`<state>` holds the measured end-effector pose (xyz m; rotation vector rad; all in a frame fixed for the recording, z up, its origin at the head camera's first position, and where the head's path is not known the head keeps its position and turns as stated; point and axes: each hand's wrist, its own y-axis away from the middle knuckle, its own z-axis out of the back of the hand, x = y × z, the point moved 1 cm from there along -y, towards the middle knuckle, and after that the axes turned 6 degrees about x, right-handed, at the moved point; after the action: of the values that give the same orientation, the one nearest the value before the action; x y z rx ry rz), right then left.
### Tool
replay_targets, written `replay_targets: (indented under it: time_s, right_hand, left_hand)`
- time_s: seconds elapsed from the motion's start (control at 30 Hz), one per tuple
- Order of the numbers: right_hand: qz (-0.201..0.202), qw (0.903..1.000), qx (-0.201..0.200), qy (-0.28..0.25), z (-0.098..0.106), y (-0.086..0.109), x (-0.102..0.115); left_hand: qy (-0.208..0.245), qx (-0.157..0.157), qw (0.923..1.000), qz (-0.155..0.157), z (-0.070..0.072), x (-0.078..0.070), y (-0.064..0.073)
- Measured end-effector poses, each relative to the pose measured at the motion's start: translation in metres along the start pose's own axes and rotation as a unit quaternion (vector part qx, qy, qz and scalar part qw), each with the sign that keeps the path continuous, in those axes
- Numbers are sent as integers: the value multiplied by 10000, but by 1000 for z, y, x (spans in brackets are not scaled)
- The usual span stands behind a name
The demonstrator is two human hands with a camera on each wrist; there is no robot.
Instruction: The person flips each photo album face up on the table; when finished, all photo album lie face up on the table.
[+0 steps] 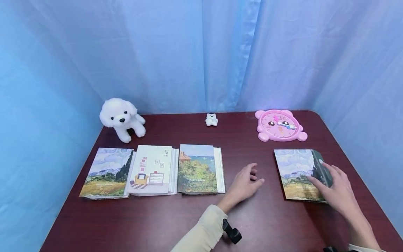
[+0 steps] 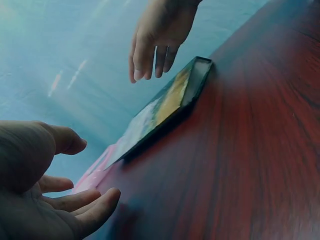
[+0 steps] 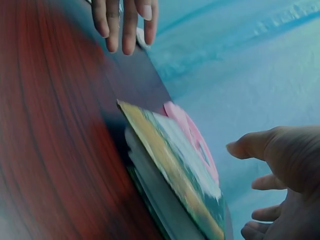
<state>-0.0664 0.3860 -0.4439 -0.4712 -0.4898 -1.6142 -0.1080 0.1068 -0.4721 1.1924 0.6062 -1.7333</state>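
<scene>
On the right part of the table lies a photo album with a painted landscape cover of sky, dark trees and a golden field. My right hand hovers over its right side, fingers spread and relaxed; in the right wrist view a gap shows between the fingers and the album. Left of this album, my left hand is held above the table with loosely bent fingers and nothing in it. In the left wrist view the left hand is apart from the album.
A row at left holds a landscape album, a white album with a room drawing, and a seaside-painting album. Behind stand a white plush dog, a small white figurine and a pink toy clock. Blue curtains surround the table.
</scene>
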Motion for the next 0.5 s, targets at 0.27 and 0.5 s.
replay_targets:
  time_s: [0.27, 0.5]
  right_hand:
    - [-167, 9995, 239, 157, 6, -2, -31]
    - [124, 9986, 490, 126, 4, -14, -48]
  left_hand:
    - [-164, 156, 9996, 154, -25, -11, -13]
    - [-270, 328, 9991, 69, -41, -18, -24]
